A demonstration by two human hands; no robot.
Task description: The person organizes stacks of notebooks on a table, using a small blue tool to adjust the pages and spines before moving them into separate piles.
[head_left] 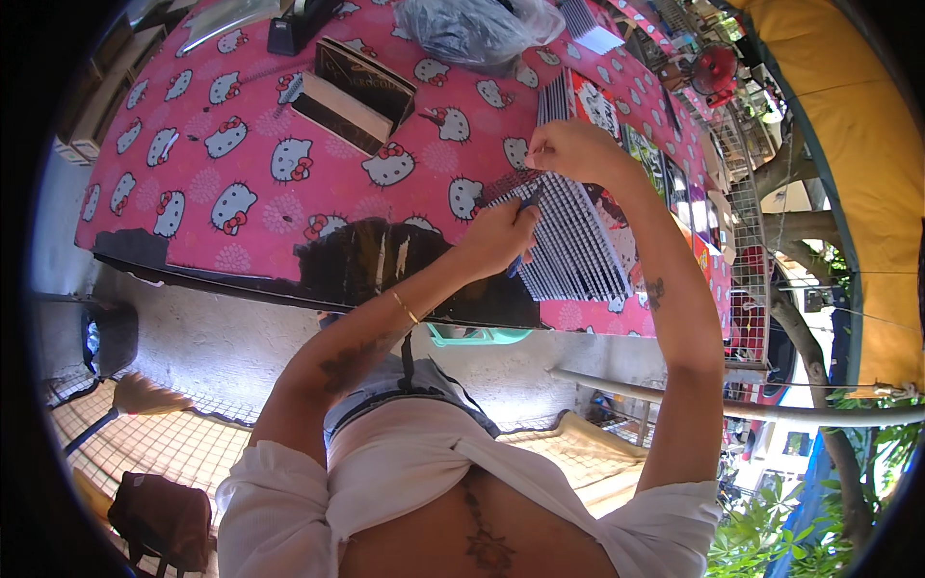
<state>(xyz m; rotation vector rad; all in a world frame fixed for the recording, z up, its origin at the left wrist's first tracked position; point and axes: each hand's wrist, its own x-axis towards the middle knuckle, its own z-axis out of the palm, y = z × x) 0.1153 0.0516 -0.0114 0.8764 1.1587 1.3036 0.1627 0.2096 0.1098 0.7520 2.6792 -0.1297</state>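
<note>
A stack of spiral-bound notebooks (578, 241) lies at the table's near right, its coil edges turned to the left. My left hand (501, 238) is closed around a small dark-blue hand tool (516, 266) at those coils; most of the tool is hidden by my fingers. Just beyond the stack's far end is my right hand (576, 151), its fingers curled in a pinch. Whatever they hold, if anything, is too small to make out. Farther back, another pile of coil-bound notebooks (554, 101) sits partly behind the right hand.
A pink patterned cloth (260, 144) covers the table, torn to black at the near edge. On it stand a black and gold open box (356, 91), a grey plastic bag (472, 34) and a black desk tool (301, 27). Wire fencing (750, 289) runs along the right.
</note>
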